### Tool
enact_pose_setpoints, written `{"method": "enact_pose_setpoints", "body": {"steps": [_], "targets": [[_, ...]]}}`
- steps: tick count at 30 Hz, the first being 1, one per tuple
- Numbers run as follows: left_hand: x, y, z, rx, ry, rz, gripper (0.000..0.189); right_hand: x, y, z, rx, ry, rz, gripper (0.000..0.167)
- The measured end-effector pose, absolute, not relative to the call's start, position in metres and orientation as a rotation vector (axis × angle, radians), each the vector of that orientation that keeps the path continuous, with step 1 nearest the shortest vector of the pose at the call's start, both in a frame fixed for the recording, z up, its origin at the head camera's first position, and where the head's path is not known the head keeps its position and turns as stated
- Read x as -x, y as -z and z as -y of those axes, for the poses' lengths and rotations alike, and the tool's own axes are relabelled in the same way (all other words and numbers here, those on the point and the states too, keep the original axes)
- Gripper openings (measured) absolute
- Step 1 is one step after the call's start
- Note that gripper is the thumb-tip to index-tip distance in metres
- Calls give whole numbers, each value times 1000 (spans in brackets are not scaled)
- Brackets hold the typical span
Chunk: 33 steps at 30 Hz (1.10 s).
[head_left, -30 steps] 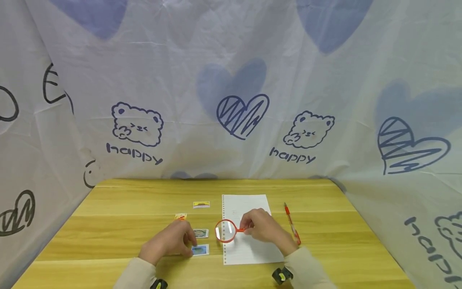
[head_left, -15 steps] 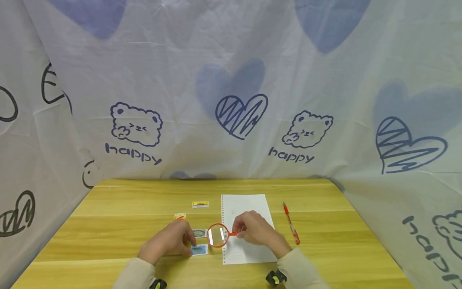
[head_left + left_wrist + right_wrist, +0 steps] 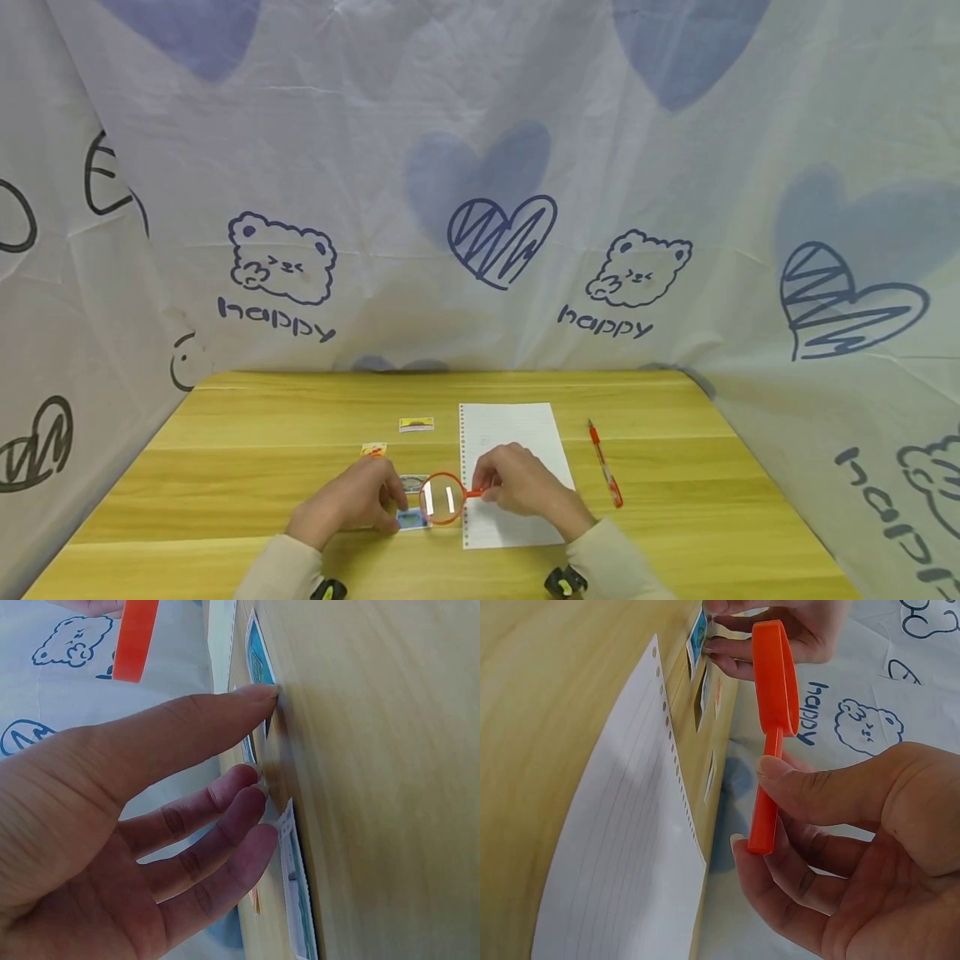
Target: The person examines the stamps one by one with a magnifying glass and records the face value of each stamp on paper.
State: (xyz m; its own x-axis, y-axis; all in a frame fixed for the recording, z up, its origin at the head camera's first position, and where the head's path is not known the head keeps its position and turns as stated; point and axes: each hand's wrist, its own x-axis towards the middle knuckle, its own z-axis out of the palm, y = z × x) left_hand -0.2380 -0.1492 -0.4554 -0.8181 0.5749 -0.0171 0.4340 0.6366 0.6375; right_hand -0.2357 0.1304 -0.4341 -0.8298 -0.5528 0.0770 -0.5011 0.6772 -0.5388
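My right hand [image 3: 517,482] pinches the handle of a red magnifying glass [image 3: 774,682] between thumb and fingers. Its lens hovers tilted above the table, beside the small blue stamp [image 3: 412,520] and over the paper's left edge. My left hand [image 3: 352,500] rests at the blue stamp's left side, the thumb tip at its edge and the other fingers loosely bent. Under those fingers lies another stamp [image 3: 296,892], seen in the left wrist view and mostly hidden by the hand in the head view. A greyish-green stamp [image 3: 412,483] sits just behind the blue one.
Lined loose-leaf paper [image 3: 510,417] with punched holes lies under my right hand. To its right is a red pen [image 3: 605,462]. Farther back are a yellow stamp [image 3: 416,425] and a red-yellow stamp [image 3: 373,449]. A printed white cloth [image 3: 405,333] hangs behind the wooden table [image 3: 712,517].
My right hand has moved left and slightly nearer, carrying the magnifying glass from above the paper towards the blue stamp. My left hand has stayed in place.
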Motion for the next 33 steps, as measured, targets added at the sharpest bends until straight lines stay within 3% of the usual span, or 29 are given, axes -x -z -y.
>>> {"method": "enact_pose_setpoints", "body": {"steps": [33], "targets": [[238, 452, 148, -784, -945, -2627, 20, 230, 448, -118, 852, 776, -2808, 17]]}}
